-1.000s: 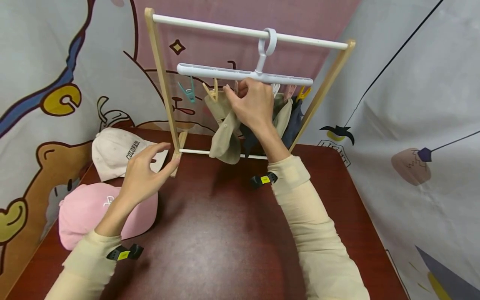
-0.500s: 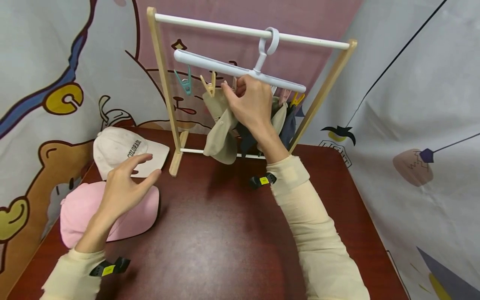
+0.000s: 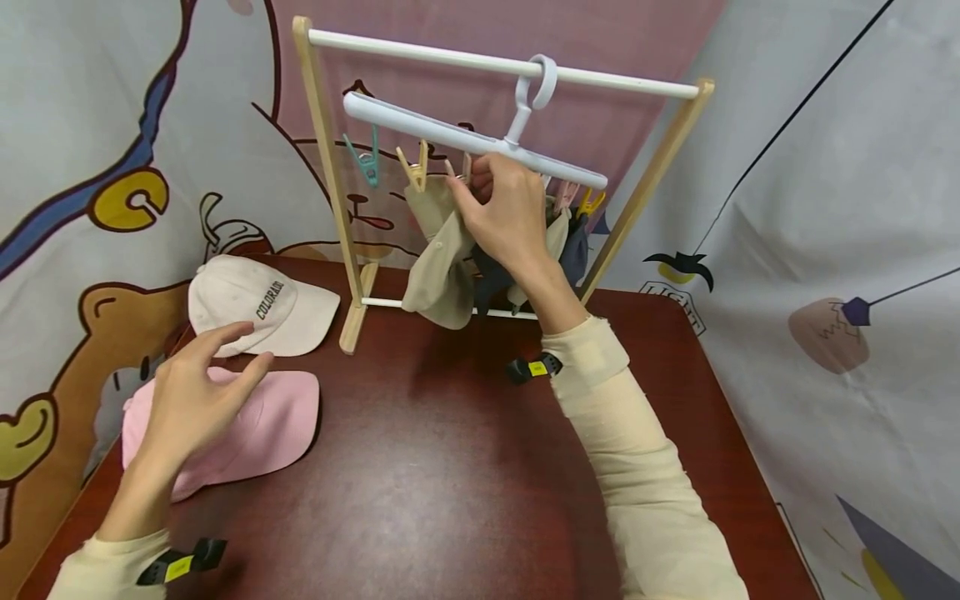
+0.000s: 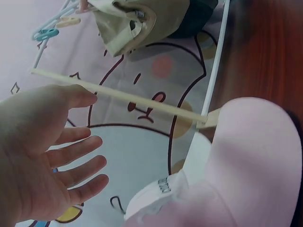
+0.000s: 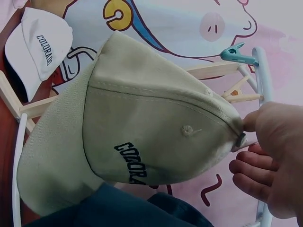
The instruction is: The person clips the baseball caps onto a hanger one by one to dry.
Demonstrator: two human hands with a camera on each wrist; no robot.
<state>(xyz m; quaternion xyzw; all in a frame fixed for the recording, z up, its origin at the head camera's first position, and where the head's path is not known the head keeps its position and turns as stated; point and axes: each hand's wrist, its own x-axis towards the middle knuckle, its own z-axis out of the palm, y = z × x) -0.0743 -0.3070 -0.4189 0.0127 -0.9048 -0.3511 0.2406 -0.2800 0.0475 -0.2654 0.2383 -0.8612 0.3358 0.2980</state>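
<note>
A white hanger (image 3: 423, 127) hooks over the top bar of a small rack, its left end tilted up. Clothespins hang below it. An olive cap (image 5: 156, 109) with dark lettering hangs there brim down. My right hand (image 3: 510, 212) pinches the cap's upper edge beside a pale pink clothespin (image 3: 459, 171); in the right wrist view the thumb lies on that edge. Near a cream clothespin (image 3: 415, 167) hangs a teal one (image 3: 365, 158) with nothing in it. My left hand (image 3: 197, 400) holds nothing, fingers spread and bent, above a pink cap (image 3: 277, 417).
A white cap (image 3: 258, 304) marked COLORADO lies behind the pink one on the dark red table (image 3: 420, 483). Darker caps (image 3: 576, 250) hang at the hanger's right, behind my right wrist. The rack's wooden left post (image 3: 330, 167) stands near the caps. Printed curtain surrounds the table.
My left hand has drawn back left and toward me, away from the rack. The hanger's left end has risen and its right end dropped. My right hand has stayed at the olive cap.
</note>
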